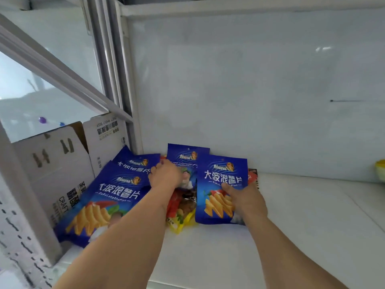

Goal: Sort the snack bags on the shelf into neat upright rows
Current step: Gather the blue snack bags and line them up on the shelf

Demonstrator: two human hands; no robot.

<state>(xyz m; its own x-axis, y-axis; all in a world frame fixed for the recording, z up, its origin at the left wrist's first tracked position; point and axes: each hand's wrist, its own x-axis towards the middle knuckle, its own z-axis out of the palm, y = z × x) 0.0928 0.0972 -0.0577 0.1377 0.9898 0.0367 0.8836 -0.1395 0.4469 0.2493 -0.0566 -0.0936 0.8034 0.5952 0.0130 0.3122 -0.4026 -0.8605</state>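
Several blue potato-chip bags stand or lean on the white shelf (pixel 291 215). My right hand (pixel 242 198) grips one blue bag (pixel 220 184) upright, thumb on its front. My left hand (pixel 165 176) reaches among the bags, fingers curled at the edge of a blue bag behind (pixel 187 156); what it grips is hidden. Two more blue bags lean at the left, a front one (pixel 100 201) and a rear one (pixel 133 164). A red and yellow bag (pixel 179 213) lies flat between my arms. A red bag (pixel 252 176) peeks out behind the held one.
White cardboard boxes (pixel 52 174) with black print stand left of the bags, beyond the shelf's side frame (pixel 127 90). The white back wall (pixel 250 90) closes the shelf. A yellow object (pixel 380 170) shows at the far right edge.
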